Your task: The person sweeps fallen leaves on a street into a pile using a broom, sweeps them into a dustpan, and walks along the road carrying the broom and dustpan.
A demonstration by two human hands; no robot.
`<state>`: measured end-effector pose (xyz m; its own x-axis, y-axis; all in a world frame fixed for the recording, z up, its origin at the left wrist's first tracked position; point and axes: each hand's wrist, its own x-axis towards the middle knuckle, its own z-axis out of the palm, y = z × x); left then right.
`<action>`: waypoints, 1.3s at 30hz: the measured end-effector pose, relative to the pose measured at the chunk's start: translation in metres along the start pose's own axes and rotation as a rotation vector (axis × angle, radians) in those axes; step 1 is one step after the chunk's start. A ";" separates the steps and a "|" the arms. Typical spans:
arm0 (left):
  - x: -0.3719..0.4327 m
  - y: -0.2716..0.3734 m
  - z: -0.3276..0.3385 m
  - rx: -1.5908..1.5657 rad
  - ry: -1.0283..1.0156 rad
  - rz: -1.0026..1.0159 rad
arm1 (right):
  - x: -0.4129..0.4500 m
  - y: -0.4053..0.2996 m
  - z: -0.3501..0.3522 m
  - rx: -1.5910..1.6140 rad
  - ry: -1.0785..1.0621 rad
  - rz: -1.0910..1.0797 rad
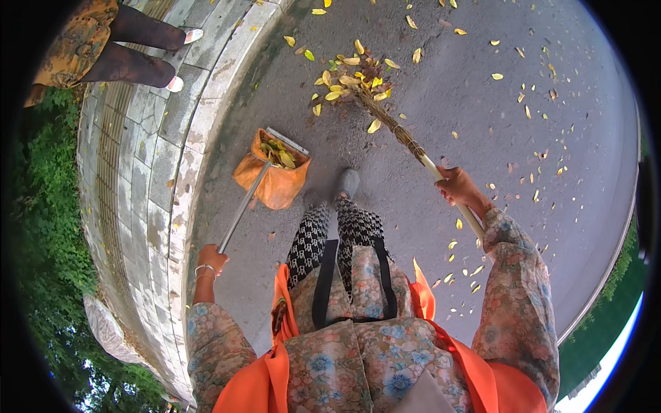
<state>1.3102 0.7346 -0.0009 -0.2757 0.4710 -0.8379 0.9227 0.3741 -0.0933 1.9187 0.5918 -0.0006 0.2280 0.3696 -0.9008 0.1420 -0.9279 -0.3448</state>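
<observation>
My right hand (457, 187) grips the pale handle of a twig broom (390, 124). The broom's bristle end rests against a small heap of yellow and brown leaves (356, 77) on the asphalt ahead of me. In my left hand (211, 260) is the metal handle (245, 206) of a long-handled dustpan. Its orange fabric bag (279, 186) sits on the road left of my feet, with a metal front lip (288, 141) facing away from me. Yellow and green leaves (279, 152) lie inside the bag.
A pale stone kerb (188, 191) and paved sidewalk (137, 160) curve along the left. A person (139, 46) stands on that sidewalk at the upper left. Loose leaves (496, 76) are scattered over the road. Green shrubs (51, 191) border the sidewalk.
</observation>
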 end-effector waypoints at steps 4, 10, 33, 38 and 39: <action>0.008 0.015 0.001 0.032 0.017 -0.022 | -0.012 -0.017 0.030 0.095 -0.157 0.021; 0.018 0.033 -0.007 0.050 -0.036 0.009 | 0.034 -0.039 0.120 0.168 -0.275 -0.118; 0.027 0.070 -0.058 0.026 -0.146 -0.044 | 0.032 -0.044 -0.054 -0.138 -0.114 0.138; 0.012 0.111 -0.051 0.002 -0.142 -0.090 | 0.031 -0.079 -0.091 -0.140 -0.055 0.106; 0.005 0.126 -0.051 -0.007 -0.127 -0.106 | 0.032 -0.071 -0.100 -0.139 -0.059 0.100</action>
<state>1.4112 0.8253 0.0104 -0.3351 0.3236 -0.8849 0.8880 0.4223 -0.1819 2.0126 0.6744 0.0219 0.1911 0.2684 -0.9442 0.2539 -0.9427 -0.2166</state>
